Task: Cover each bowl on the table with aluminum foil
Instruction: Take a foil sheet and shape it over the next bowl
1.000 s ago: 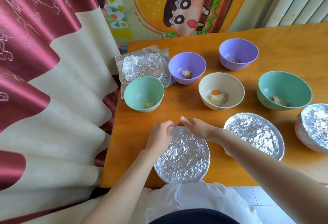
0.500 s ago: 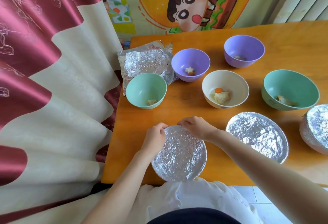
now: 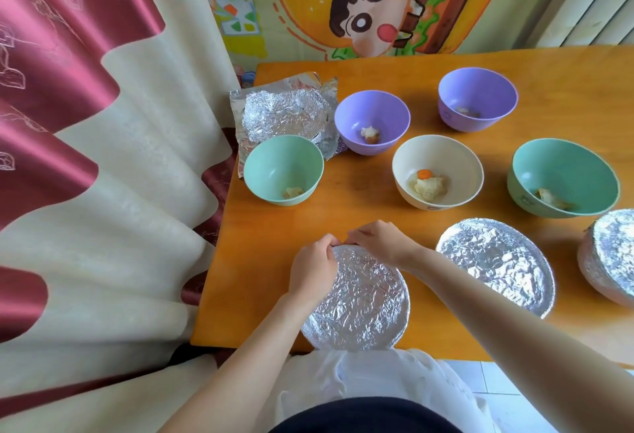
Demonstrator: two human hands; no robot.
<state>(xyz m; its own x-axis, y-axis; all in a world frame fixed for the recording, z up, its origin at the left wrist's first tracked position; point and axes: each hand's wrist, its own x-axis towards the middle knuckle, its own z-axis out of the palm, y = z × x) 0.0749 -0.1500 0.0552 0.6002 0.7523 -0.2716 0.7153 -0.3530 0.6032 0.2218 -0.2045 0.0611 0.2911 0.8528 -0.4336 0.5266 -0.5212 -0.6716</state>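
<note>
The fingers of the left hand are curled over the far rim of the nearest foil-covered bowl and clamped on the foil edge there. The fingers of the right hand are curled on the same rim just beside them, the two sets of fingertips almost touching. This bowl is set at the near edge of the counter.

To its right, a second covered bowl and a third covered bowl are seen. Further back, five bowls are left uncovered, each with a little food in it:
- a left green bowl
- a near purple bowl
- a cream bowl
- a far purple bowl
- a right green bowl

Crumpled loose foil sheets are laid at the far left corner, touching the left green bowl. A red and cream curtain is hung beside the counter.
</note>
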